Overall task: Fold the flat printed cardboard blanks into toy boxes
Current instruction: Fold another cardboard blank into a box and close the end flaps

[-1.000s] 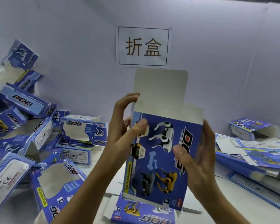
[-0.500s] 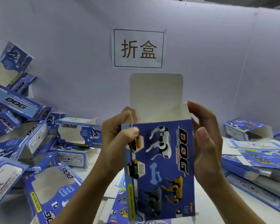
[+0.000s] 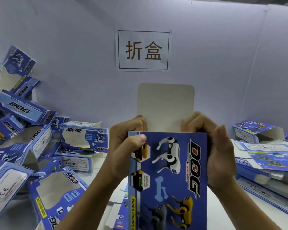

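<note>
**Both hands grip an upright blue toy box at a box-strewn white bench**

A person holds a blue printed cardboard toy box (image 3: 168, 178) upright in front of the camera, its face showing robot dogs, a bone and the word DOG running sideways. The box's plain grey-beige top flap (image 3: 165, 105) stands straight up above the printed panel. The left hand (image 3: 123, 150) clasps the box's upper left corner, its thumb laid on the printed face and its fingers curled round behind. The right hand (image 3: 213, 151) wraps the upper right edge, its fingers curled over the top corner beside the flap and its palm against the side.

The work surface is a white tabletop (image 3: 101, 168), seen only in patches. On the left a loose pile of folded blue window boxes (image 3: 40, 155) lies at all angles and climbs against the wall. On the right a stack of flat blue printed cardboard blanks (image 3: 266, 161) lies on the table, with one opened-up blue box (image 3: 256, 131) behind it. More printed card lies on the table beneath the held box.

The bench is enclosed by pale lilac partition walls (image 3: 73, 55). A white paper sign with two dark Chinese characters in a black frame (image 3: 143, 50) hangs on the back wall, directly above the raised flap.
</note>
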